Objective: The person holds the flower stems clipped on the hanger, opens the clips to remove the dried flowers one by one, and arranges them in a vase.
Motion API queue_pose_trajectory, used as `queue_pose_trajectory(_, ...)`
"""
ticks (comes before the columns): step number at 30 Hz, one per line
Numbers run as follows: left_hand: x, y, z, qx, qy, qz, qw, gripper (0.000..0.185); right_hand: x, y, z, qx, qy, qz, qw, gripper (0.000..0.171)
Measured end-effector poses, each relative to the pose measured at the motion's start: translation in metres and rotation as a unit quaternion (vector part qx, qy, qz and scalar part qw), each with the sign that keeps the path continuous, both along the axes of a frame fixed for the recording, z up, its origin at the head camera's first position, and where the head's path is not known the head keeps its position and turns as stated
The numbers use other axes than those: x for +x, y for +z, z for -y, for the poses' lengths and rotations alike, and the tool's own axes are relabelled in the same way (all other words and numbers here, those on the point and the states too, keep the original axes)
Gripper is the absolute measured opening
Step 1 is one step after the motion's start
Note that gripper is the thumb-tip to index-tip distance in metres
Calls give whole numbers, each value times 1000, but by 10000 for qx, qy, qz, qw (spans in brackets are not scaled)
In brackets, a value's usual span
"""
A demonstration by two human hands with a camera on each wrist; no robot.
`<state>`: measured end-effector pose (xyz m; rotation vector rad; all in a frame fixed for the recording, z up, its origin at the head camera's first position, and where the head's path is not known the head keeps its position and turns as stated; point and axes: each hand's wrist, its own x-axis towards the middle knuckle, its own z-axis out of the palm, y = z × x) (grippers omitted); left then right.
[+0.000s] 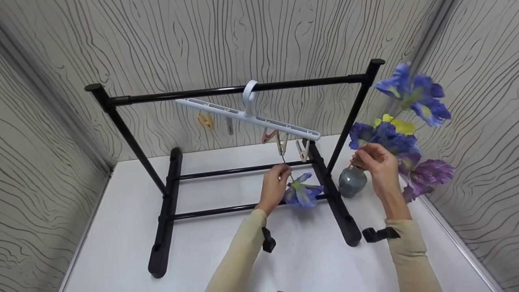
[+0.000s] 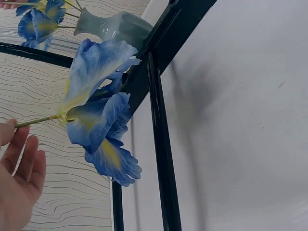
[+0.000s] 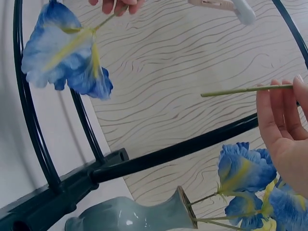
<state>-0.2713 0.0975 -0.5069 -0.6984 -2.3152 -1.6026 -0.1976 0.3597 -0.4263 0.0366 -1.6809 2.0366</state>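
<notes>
My left hand pinches the thin stem of a blue artificial iris, its bloom hanging downward with yellow at the petals' base. Above that hand, the stem reaches toward a pale green clothespin on the light blue hanger. In the right wrist view, my right hand pinches a green stem, its bare end pointing toward the rack; I cannot tell which bloom it belongs to. Behind and below this hand stands a blue-grey glazed vase holding blue irises.
The hanger hooks over the top bar of a black rack. Also hanging from it are yellow, grey, pink and beige clothespins. Purple and yellow blooms spread by the right wall.
</notes>
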Motion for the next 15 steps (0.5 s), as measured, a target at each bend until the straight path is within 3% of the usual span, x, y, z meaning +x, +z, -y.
queue_pose_trajectory(9,0,-4,3,70,-43,-2,10000,9,-6,-4,-15,-571,-1307,-286,9894,6)
queue_pose_trajectory(15,0,-4,4,65,-17,4,10000,8,-9,-10,-25,-889,-1813,-608,9775,7)
